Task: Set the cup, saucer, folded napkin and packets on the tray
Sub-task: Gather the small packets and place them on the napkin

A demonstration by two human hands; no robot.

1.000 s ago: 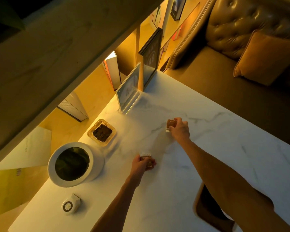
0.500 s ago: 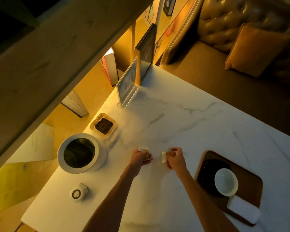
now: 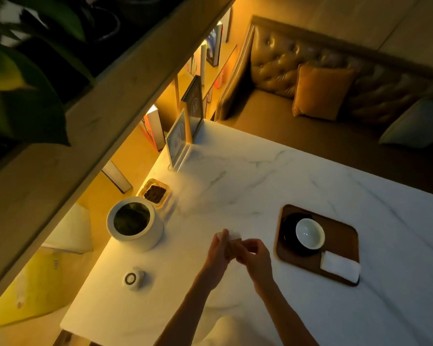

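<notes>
Both hands meet over the marble table (image 3: 260,176): left hand (image 3: 219,250) and right hand (image 3: 254,255) pinch the packets (image 3: 231,239) together, just left of the tray (image 3: 340,236). Cup (image 3: 310,233), saucer (image 3: 289,236), folded napkin (image 3: 340,266) sit on it.

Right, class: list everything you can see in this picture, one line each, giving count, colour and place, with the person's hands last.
Tray: one, dark brown, right part of the table.
Saucer: one, black, on the tray's left side.
Cup: one, white, on the saucer.
Folded napkin: one, white, near corner of the tray.
Packets: count unclear, pale, between the hands.
Table: one, white marble.
Planter: one, white, table's left edge.
Small dish: one, amber, dark contents, behind the planter.
Round device: one, white, near the planter.
Sign holder: one, clear, far corner.
Sofa: one, brown, with cushions.
Left hand; right hand: together, holding the packets.
</notes>
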